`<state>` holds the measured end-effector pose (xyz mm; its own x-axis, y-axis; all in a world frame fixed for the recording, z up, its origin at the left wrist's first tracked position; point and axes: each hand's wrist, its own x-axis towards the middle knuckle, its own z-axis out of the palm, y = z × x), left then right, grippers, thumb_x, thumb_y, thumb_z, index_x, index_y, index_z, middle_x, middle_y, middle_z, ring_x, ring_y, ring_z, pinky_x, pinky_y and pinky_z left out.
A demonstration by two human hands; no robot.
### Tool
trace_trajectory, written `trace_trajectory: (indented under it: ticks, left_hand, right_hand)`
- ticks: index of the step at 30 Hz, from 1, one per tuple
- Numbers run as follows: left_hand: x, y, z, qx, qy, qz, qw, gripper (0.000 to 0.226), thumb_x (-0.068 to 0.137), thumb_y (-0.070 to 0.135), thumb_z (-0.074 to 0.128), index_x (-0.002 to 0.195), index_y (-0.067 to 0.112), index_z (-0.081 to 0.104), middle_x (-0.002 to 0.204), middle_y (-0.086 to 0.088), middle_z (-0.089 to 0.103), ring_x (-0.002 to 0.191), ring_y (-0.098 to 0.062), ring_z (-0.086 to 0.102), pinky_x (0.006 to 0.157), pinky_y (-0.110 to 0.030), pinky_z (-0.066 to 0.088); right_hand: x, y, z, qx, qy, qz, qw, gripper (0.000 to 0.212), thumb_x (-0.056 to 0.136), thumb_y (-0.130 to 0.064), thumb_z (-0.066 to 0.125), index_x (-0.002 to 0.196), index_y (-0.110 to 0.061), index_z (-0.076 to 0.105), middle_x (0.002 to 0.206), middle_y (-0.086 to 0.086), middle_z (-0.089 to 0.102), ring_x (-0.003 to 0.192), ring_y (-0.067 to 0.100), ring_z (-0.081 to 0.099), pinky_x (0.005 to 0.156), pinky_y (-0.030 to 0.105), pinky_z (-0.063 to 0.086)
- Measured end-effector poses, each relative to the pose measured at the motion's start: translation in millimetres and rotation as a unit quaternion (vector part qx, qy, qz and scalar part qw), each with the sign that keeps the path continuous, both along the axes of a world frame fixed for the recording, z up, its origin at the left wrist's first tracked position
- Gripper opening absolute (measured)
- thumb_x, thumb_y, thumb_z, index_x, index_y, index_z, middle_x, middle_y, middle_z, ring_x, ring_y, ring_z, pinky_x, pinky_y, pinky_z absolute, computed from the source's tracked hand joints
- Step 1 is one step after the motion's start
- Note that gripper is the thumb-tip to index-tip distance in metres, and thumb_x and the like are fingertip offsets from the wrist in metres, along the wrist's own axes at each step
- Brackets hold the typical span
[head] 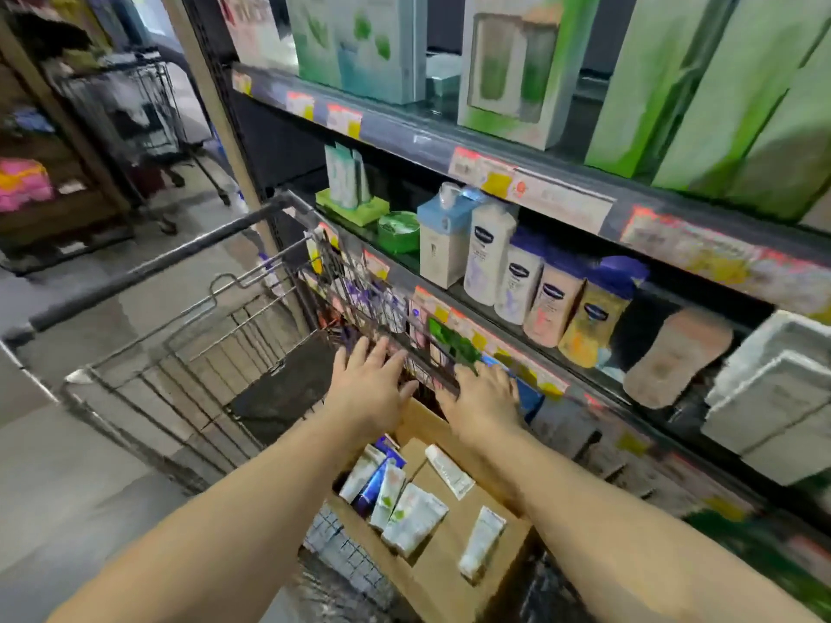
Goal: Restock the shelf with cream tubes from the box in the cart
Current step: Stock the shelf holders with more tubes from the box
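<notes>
A brown cardboard box (440, 559) sits in the wire cart (189, 379), close below me. Several white and blue cream tubes (395, 496) lie loose inside it. Both of my arms reach forward over the box. My left hand (371, 388) is spread flat with straight fingers above the box's far flap, by the cart's far wall. My right hand (483, 400) lies beside it, fingers extended toward the cart's right rim next to the shelf (494, 339). Neither hand holds a tube. The picture is blurred.
The shelf on the right carries lotion bottles (530, 281), a green jar (398, 231), upright tubes on a green box (348, 177) and white packs (773, 397). Large green boxes (701, 96) stand higher up. A second cart (135, 114) stands down the aisle at left.
</notes>
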<state>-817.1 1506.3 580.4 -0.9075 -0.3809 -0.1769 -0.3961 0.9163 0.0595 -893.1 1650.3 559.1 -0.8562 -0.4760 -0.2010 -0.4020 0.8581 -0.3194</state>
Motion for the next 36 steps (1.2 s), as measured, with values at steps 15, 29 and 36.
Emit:
trace_trajectory:
  ticks: [15,29,36]
  left_hand:
    - [-46.2,-76.7,-198.6,0.066,-0.141,-0.213,0.965,0.063,0.097,0.06,0.026,0.153,0.032,0.018,0.165,-0.001,0.004,0.151,-0.029,0.0,0.12,-0.054,0.002]
    - [-40.9,-69.6,-300.0,0.117,-0.205,-0.235,0.943,0.06,0.1,0.054,0.028,0.153,0.031,0.014,0.164,0.0,0.006,0.151,-0.028,0.0,0.121,-0.051,0.003]
    - [-51.4,-74.1,-253.8,0.457,-0.303,-0.067,0.834,0.057,0.096,0.049,0.052,0.144,0.018,0.045,0.142,0.005,0.049,0.133,-0.015,0.044,0.107,-0.024,0.032]
  right_hand:
    - [43.2,8.4,-204.7,0.085,-0.23,-0.344,0.907,0.054,0.095,-0.04,0.048,0.145,-0.026,0.032,0.136,0.009,0.049,0.112,0.033,0.055,0.079,0.031,0.046]
    - [74.3,13.0,-327.5,0.03,-0.266,-0.473,0.839,0.066,0.096,-0.004,0.045,0.152,-0.022,0.018,0.147,0.012,0.037,0.126,0.032,0.047,0.099,0.039,0.041]
    - [47.7,-25.7,-245.7,-0.454,-0.592,-0.427,0.511,0.044,0.092,0.009,0.052,0.13,-0.012,0.052,0.124,0.014,0.065,0.112,0.029,0.064,0.097,0.048,0.05]
